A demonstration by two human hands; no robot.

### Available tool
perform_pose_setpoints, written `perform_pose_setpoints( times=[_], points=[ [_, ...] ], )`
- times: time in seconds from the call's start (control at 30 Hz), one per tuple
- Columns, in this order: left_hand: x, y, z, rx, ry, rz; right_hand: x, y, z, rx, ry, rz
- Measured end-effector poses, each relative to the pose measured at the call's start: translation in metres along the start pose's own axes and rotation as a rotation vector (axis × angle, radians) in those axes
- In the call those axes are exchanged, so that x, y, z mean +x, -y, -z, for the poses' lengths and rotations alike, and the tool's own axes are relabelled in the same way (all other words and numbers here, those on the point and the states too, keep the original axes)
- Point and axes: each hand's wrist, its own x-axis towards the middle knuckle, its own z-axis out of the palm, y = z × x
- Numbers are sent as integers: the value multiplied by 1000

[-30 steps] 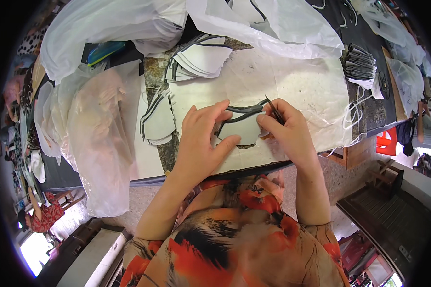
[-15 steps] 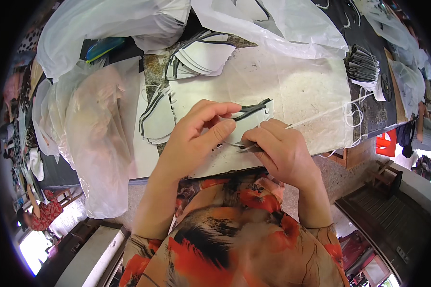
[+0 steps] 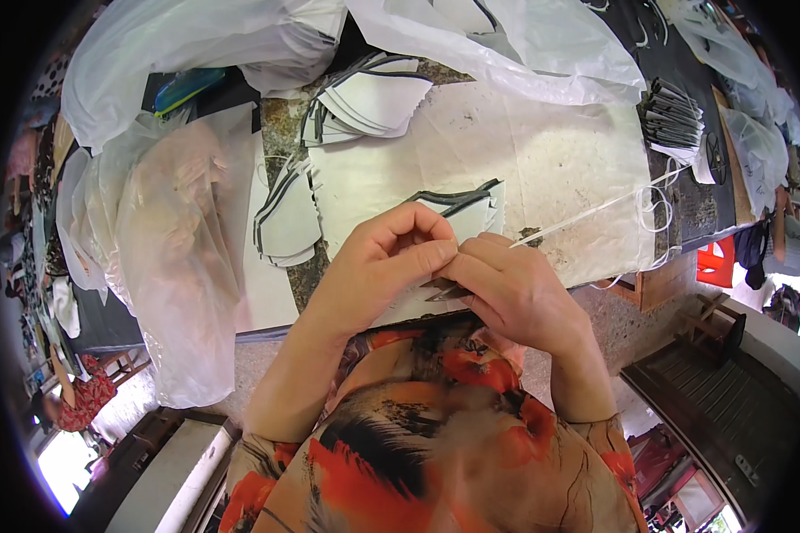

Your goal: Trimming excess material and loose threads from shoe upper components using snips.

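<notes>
My left hand (image 3: 391, 259) is closed in a pinch, its thumb and forefinger meeting the fingertips of my right hand; what lies between them is hidden. My right hand (image 3: 523, 289) is closed around small metal thread snips (image 3: 449, 291), whose pointed blades stick out below the fingers toward the left. A thin white cord (image 3: 587, 215) stretches from behind my right hand to the right side of the table. Just beyond my hands lies a small stack of white cut pieces with black edging (image 3: 471, 213), partly covered by my left hand.
Two more stacks of black-edged white pieces, one far (image 3: 373, 102) and one left (image 3: 289, 218), lie around the pale work sheet (image 3: 578, 151). Plastic bags (image 3: 182, 266) drape the left and far side. A bundle of dark-edged pieces (image 3: 671, 120) stands at right beside looped cord (image 3: 656, 213).
My left hand has moved right and closed, its fingertips now meeting my right hand's. The snips' blades have swung lower, and the black-edged stack beyond shows more.
</notes>
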Motion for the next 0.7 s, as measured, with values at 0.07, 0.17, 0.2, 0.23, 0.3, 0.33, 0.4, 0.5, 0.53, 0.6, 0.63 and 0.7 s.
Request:
perform_pose_setpoints(
  times=[0.07, 0.17, 0.2, 0.23, 0.3, 0.33, 0.4, 0.5, 0.53, 0.6, 0.63, 0.7],
  points=[
    [-3, 6, -1, 8, -63, -64, 0, -1, -2, 9, 4, -5],
    [-5, 8, -5, -32, -109, -44, 0, 0, -1, 13, 25, -19],
    [-6, 7, -5, -34, -110, -44, 0, 1, 0, 8, 42, -28],
    [-6, 5, -5, -18, -93, -20, 0, 1, 0, 9, 44, -28],
    [-7, 4, -4, -3, -74, 4, 0, 1, 1, -3, 59, -29],
    [-7, 4, -3, 54, -80, -16, 0, 0, 1, -4, 59, -30],
    [-7, 7, -2, 112, -88, -36, 1, -1, 1, 114, 54, -13],
    [-12, 21, -1, 142, -190, -188, -1, 8, -4, 360, -154, -297],
    [-15, 26, -3, 161, -233, -246, 0, 10, -1, 361, -153, -297],
    [-19, 33, -5, 177, -276, -302, 4, 13, 5, 311, -168, -450],
    [-20, 35, -7, 221, -315, -332, 5, 12, 6, 310, -167, -452],
    [-22, 36, -6, 262, -356, -360, 8, 9, 5, 421, -176, -529]
  ],
)
